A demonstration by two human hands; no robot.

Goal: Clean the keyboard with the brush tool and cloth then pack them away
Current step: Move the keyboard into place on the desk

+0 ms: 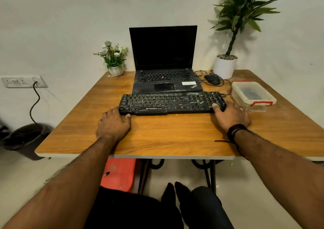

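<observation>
The black keyboard [172, 103] lies flat at the centre of the wooden table [157, 137], directly in front of the open laptop [165, 67]. The left hand [114, 123] grips the keyboard's 9 o'clock end, thumb against the front edge. The right hand [230, 114] grips the 3 o'clock end, thumb on the keys. A lidded clear container [253, 95] with red clasps sits just beside the right hand, at 3 o'clock from the keyboard.

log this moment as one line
left hand grips keyboard left end | right hand grips right end | lidded box unopened
</observation>
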